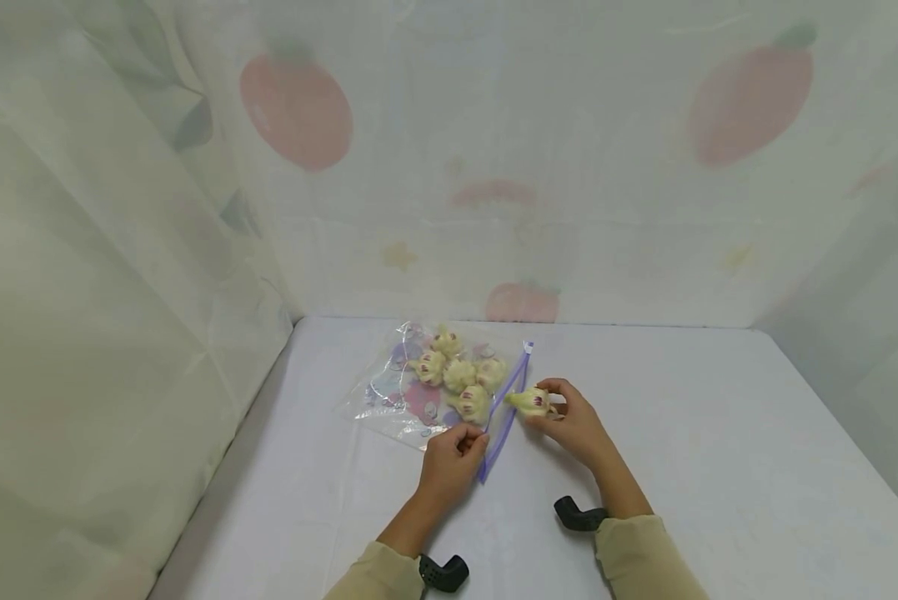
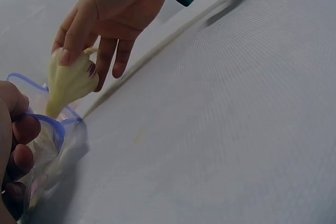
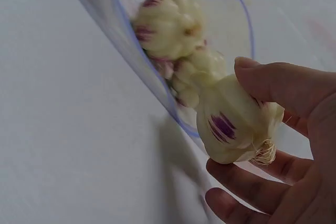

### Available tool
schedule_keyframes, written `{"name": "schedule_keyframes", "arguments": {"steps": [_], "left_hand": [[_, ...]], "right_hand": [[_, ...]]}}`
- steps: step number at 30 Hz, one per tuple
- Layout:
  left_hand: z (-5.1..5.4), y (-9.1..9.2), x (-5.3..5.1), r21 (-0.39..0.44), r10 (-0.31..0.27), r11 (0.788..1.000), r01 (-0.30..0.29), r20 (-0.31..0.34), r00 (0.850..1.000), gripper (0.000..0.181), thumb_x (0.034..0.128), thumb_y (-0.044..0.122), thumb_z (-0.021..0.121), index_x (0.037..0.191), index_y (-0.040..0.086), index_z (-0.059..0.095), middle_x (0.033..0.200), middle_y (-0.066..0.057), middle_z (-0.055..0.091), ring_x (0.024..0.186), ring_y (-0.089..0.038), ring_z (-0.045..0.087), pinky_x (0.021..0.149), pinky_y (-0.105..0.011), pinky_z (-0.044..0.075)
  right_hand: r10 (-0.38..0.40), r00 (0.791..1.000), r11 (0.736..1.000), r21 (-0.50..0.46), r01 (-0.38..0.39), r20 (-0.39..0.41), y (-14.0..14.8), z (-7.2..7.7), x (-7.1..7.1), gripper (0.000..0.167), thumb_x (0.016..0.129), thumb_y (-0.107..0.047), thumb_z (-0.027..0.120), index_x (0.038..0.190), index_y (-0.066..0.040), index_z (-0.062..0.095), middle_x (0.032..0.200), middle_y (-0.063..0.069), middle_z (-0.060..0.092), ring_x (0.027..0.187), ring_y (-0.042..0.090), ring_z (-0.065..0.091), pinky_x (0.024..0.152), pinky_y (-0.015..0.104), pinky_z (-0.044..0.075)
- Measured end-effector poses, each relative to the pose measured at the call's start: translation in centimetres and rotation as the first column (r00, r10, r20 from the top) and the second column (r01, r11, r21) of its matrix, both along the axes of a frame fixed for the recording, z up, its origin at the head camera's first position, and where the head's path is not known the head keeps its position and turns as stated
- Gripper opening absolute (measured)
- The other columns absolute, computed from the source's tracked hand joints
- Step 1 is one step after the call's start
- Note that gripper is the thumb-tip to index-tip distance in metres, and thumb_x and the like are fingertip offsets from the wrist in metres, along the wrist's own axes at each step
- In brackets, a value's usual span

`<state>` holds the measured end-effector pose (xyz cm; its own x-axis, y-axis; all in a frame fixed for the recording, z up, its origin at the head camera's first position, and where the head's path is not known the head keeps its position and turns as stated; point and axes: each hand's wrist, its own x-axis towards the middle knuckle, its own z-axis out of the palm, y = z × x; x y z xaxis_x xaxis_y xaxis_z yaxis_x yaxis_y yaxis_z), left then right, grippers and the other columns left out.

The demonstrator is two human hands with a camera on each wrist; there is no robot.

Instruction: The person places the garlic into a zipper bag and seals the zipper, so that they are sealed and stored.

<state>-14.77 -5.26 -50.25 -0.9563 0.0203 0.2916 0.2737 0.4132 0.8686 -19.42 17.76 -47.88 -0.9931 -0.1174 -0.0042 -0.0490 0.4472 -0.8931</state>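
A clear zip bag [image 1: 377, 400] with a purple zip edge lies on the table, its mouth parted toward the right. Several garlic bulbs [image 1: 459, 375], pale with purple streaks, are inside it. My left hand [image 1: 451, 467] pinches the near side of the bag's mouth. Between thumb and fingers my right hand [image 1: 579, 425] grips one more garlic bulb [image 3: 236, 119], its stem end pointing at the opening and its roots toward the palm. In the left wrist view that bulb's stem tip is right at the purple edge [image 2: 52, 121].
The white table [image 1: 681, 433] stretches out to the right of the bag. A fruit-patterned curtain [image 1: 418, 167] hangs behind the table and more cloth [image 1: 103, 333] hangs at the left. Black wrist devices [image 1: 579, 514] sit on both forearms.
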Motion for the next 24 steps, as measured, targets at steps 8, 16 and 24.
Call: {"name": "schedule_keyframes", "arguments": {"steps": [8, 16, 24], "left_hand": [[0.0, 0.0, 0.0, -0.007, -0.004, 1.0, 0.004, 0.0, 1.0, 0.009, 0.0883, 0.016, 0.073, 0.08, 0.019, 0.071, 0.066, 0.01, 0.063, 0.058, -0.001, 0.053, 0.054, -0.019, 0.047], [-0.1, 0.0, 0.0, -0.01, -0.013, 1.0, 0.013, 0.006, 1.0, 0.009, 0.0896, 0.019, 0.072, 0.081, 0.019, 0.071, 0.067, 0.009, 0.063, 0.058, -0.002, 0.054, 0.054, -0.019, 0.047], [0.2, 0.0, 0.0, -0.015, -0.002, 1.0, 0.002, 0.008, 1.0, 0.008, 0.0881, 0.015, 0.073, 0.081, 0.018, 0.072, 0.067, 0.009, 0.063, 0.058, -0.002, 0.053, 0.054, -0.019, 0.048]], "right_hand": [[0.009, 0.997, 0.992, 0.124, 0.0, -0.072, -2.9, -0.3, -0.4, 0.06, 0.079, -0.034, 0.083, 0.13, -0.018, 0.054, 0.134, 0.012, 0.058, 0.112, 0.033, 0.062, 0.089, 0.049, 0.052], [-0.078, 0.997, 0.992, 0.104, 0.077, -0.001, -4.5, 0.0, -0.7, 0.063, 0.073, -0.035, 0.086, 0.122, -0.012, 0.054, 0.134, 0.012, 0.058, 0.083, 0.021, 0.058, 0.063, 0.031, 0.046], [-0.09, 0.996, 0.996, -0.01, 0.09, 0.011, -4.6, -0.4, -0.5, 0.055, 0.077, -0.034, 0.083, 0.124, -0.016, 0.061, 0.132, 0.008, 0.051, 0.102, 0.025, 0.06, 0.072, 0.032, 0.052]]}}
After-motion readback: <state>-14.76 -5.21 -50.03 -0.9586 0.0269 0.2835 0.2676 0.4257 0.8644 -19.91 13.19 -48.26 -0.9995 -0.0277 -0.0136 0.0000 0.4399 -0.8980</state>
